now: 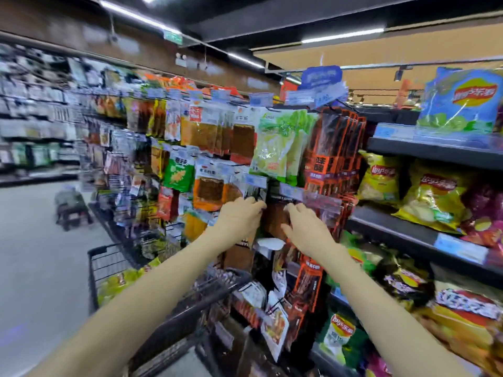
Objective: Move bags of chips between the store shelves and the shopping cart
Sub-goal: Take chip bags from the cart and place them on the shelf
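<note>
Two hands [239,217] [306,227] at brown packet [275,221], grip unclear, cart [168,317] below, chip bags [432,197] right

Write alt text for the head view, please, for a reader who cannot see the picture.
Two bare hands, left hand and right hand, reach to a brown snack pack hanging on a peg rack in a store aisle. A black cart with yellow bags stands below left. Shelves of chip bags fill the right side. The picture is blurred.
</note>
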Action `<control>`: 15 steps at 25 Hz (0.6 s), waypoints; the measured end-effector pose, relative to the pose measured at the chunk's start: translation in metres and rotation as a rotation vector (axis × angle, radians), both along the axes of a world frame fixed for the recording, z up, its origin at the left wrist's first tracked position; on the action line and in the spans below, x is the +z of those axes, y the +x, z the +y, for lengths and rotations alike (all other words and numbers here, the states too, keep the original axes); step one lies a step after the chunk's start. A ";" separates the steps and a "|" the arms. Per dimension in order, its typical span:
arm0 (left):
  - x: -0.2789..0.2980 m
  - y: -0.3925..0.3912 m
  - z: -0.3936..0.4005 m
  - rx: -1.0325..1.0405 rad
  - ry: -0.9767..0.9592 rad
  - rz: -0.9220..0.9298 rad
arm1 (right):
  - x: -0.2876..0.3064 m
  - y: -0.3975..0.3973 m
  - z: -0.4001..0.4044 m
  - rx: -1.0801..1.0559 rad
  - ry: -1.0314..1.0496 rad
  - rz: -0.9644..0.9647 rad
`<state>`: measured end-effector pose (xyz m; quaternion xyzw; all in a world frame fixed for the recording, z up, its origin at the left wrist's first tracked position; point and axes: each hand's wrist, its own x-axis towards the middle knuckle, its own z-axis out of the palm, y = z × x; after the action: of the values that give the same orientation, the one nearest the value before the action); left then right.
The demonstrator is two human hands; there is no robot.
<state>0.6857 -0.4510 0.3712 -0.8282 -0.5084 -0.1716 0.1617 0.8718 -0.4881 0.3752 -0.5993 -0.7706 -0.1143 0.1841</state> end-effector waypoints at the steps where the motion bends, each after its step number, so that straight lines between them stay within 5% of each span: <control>1: -0.013 -0.027 -0.010 0.028 0.012 0.001 | -0.010 -0.026 -0.004 0.040 0.000 0.001; 15: -0.205 -0.351 -0.190 0.624 -0.197 -0.203 | -0.195 -0.368 -0.075 0.637 -0.200 -0.131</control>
<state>0.3347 -0.6412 0.1666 -0.6232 -0.7649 -0.1453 0.0741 0.5039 -0.5629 0.1800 -0.3351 -0.9367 -0.0134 0.1009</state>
